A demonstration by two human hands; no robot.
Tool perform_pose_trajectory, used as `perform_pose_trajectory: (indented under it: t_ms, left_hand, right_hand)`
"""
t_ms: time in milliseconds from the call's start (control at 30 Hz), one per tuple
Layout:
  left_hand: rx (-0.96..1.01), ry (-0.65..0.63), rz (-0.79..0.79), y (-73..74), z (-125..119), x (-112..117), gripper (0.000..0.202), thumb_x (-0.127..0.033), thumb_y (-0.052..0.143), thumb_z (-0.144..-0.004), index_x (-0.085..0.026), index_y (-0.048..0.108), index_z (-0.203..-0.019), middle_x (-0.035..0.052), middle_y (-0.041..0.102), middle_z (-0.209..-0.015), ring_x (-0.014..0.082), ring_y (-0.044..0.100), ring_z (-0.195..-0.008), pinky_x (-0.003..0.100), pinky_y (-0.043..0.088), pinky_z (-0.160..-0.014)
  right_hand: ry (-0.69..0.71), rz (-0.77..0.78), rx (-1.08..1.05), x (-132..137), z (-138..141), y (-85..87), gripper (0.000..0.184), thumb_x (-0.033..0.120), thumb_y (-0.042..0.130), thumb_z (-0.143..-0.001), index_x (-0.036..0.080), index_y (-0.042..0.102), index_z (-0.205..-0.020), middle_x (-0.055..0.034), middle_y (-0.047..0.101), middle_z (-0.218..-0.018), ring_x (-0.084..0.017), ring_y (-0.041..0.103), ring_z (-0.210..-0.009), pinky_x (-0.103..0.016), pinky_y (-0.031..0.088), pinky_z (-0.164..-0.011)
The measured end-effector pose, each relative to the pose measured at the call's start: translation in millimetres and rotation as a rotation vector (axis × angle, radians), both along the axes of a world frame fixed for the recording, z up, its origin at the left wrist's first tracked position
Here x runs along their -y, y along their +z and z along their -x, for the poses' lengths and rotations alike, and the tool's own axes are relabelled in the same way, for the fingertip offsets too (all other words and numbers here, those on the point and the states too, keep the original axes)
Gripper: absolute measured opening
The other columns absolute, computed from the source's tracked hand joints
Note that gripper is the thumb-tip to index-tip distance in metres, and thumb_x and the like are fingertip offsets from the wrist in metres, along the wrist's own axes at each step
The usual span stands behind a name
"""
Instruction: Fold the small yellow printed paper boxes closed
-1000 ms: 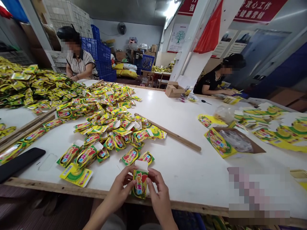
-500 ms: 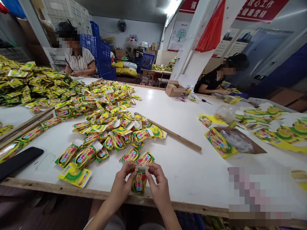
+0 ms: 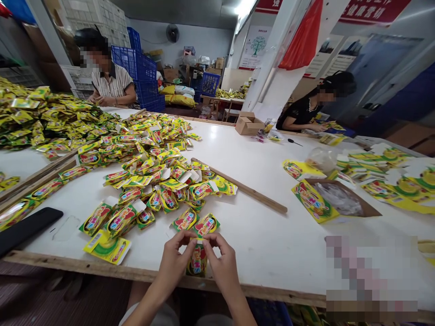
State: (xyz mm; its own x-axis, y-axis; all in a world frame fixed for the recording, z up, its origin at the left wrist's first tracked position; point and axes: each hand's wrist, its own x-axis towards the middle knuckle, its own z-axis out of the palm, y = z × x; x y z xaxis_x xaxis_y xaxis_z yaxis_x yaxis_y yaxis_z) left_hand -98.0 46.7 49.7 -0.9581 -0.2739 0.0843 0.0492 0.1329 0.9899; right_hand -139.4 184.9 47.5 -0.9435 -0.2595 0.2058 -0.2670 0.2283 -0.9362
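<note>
A small yellow, green and red packet [image 3: 197, 261] stands upright at the near edge of the white table [image 3: 272, 235], held between both hands. My left hand [image 3: 175, 265] pinches its top left corner with thumb and fingers closed. My right hand [image 3: 222, 265] pinches the top right corner the same way. The fingertips of the two hands almost meet over the packet's folded white top flap. Just beyond my hands lie two similar packets [image 3: 195, 221].
A big spread of the same packets [image 3: 149, 158] covers the left half of the table. A wooden stick [image 3: 241, 186] lies diagonally mid-table. A black phone [image 3: 27, 228] sits at the left. Flat cards and an open box [image 3: 335, 201] are at the right. Two other people sit at the far side.
The packet's white top flap stood up a second ago; it is now folded down, and my fingertips have closed together over it. The packet sits slightly lower.
</note>
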Motion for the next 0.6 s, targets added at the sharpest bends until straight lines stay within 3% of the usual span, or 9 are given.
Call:
perform_pose_trajectory:
  t_ms: [167,333,433,500,600]
  left_hand:
    - [-0.04,0.001,0.018,-9.6,0,4,0.018,-0.033,0.059,-0.086,-0.018,0.068,-0.086,0.006,0.07,-0.09,0.0202,0.066,-0.087,0.031,0.053,-0.08]
    - [-0.1,-0.052,0.088,-22.7,-11,8,0.016,-0.032,0.06,-0.086,-0.021,0.071,-0.093,0.0065,0.07,-0.099,0.0223,0.064,-0.101,0.035,0.052,-0.091]
    - [-0.076,-0.061,0.115,-25.3,-19,10,0.021,-0.031,0.06,-0.086,-0.024,0.067,-0.105,0.0063,0.068,-0.109,0.0226,0.063,-0.105,0.037,0.051,-0.094]
    - [-0.028,-0.06,0.093,-26.8,-21,14,0.034,-0.033,0.059,-0.087,-0.025,0.057,-0.12,0.0071,0.065,-0.117,0.022,0.064,-0.104,0.037,0.052,-0.092]
    - [0.043,-0.051,0.08,-30.4,-18,21,0.034,-0.039,0.057,-0.087,-0.022,0.057,-0.116,0.0083,0.067,-0.112,0.0229,0.066,-0.101,0.038,0.053,-0.091]
  right_hand:
    - [0.019,0.011,0.029,-4,2,-1.6,0.021,0.037,0.058,-0.088,0.017,0.066,-0.086,-0.0038,0.068,-0.08,-0.017,0.062,-0.075,-0.025,0.049,-0.07]
    - [0.076,0.103,0.075,-3,-8,-10.6,0.018,0.033,0.057,-0.089,0.018,0.067,-0.094,-0.0056,0.07,-0.093,-0.018,0.065,-0.086,-0.026,0.052,-0.076]
    - [0.029,0.119,-0.01,-6,-22,-5.2,0.014,0.027,0.055,-0.09,0.02,0.067,-0.092,-0.0051,0.069,-0.092,-0.019,0.064,-0.089,-0.029,0.052,-0.08]
    - [-0.145,0.107,-0.119,-26,-33,3.5,0.014,0.025,0.053,-0.091,0.021,0.066,-0.093,-0.0055,0.067,-0.094,-0.019,0.062,-0.092,-0.031,0.051,-0.083]
    - [-0.731,0.069,-0.306,-95,-52,18.6,0.015,0.029,0.053,-0.091,0.019,0.061,-0.1,-0.0082,0.063,-0.098,-0.021,0.061,-0.09,-0.036,0.05,-0.081]
